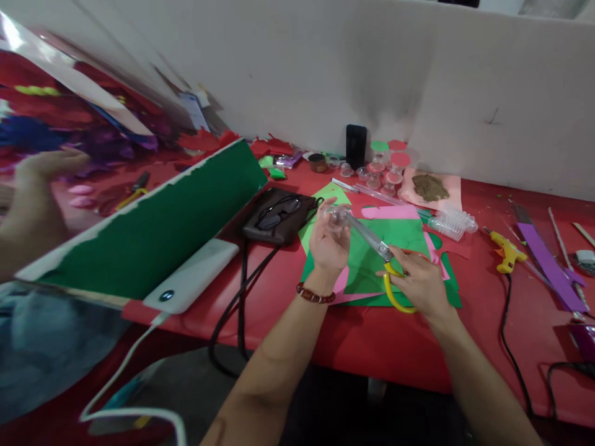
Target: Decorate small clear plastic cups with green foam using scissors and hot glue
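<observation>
My left hand [328, 240], with a bead bracelet at the wrist, pinches a small clear plastic piece [338, 217] over the green paper sheets [400, 238]. My right hand [416, 280] grips the yellow handles of a pair of scissors [377, 248]. The scissor blades point up and left, and their tip meets the clear piece. Pink paper [389, 212] lies under and beside the green sheets on the red table [288, 310].
Another person's hand [44, 186] holds a large green sheet [153, 226] at the left. Nearby lie a white power bank [195, 275], a brown pouch with glasses [277, 217], a phone [356, 145], small jars [388, 164], a yellow glue gun [507, 251] and purple strips [548, 263].
</observation>
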`<action>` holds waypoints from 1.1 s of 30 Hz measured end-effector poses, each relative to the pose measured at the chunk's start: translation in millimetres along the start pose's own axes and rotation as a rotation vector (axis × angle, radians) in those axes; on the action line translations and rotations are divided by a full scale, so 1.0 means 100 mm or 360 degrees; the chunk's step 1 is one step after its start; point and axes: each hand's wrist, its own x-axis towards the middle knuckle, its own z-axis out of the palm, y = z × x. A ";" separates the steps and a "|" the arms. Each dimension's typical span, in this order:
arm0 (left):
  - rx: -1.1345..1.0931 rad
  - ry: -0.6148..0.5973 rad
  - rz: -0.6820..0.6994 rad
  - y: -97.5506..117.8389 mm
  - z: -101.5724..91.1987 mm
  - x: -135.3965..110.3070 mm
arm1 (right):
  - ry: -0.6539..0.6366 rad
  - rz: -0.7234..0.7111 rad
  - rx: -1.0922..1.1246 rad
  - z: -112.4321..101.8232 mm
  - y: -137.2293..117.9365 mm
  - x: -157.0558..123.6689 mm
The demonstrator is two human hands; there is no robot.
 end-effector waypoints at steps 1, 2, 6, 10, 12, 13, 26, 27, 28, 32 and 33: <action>-0.0022 -0.0021 -0.0009 -0.01 -0.01 0.01 | 0.0010 -0.0019 -0.0014 -0.01 0.01 0.00; -0.0041 -0.0040 -0.0018 -0.01 -0.02 0.02 | 0.0017 -0.0039 -0.0027 -0.01 0.02 0.00; -0.0057 -0.0083 -0.0067 -0.05 -0.07 0.06 | -0.0013 -0.0118 -0.0102 -0.03 0.06 -0.01; -0.0058 -0.0067 -0.0120 -0.05 -0.09 0.09 | -0.0056 -0.0181 -0.0186 -0.05 0.10 -0.02; -0.0060 -0.0067 -0.0132 -0.03 -0.07 0.09 | -0.0073 -0.0195 -0.0206 -0.05 0.11 -0.03; -0.0053 -0.0071 -0.0138 -0.03 -0.06 0.09 | -0.0083 -0.0201 -0.0210 -0.06 0.11 -0.03; 0.0125 0.0071 -0.0234 0.08 0.09 0.03 | -0.0084 -0.0191 -0.0249 -0.08 0.09 -0.02; 0.0149 0.0078 -0.0241 0.09 0.10 0.03 | -0.0095 -0.0193 -0.0245 -0.08 0.09 -0.02; 0.0177 0.0084 -0.0253 0.10 0.11 0.03 | -0.0102 -0.0198 -0.0242 -0.08 0.09 -0.02; 0.0260 0.0124 -0.0312 0.12 0.13 0.03 | -0.0095 -0.0211 -0.0239 -0.09 0.09 -0.01; 0.0273 0.0138 -0.0319 0.13 0.13 0.03 | -0.0082 -0.0203 -0.0235 -0.09 0.08 0.00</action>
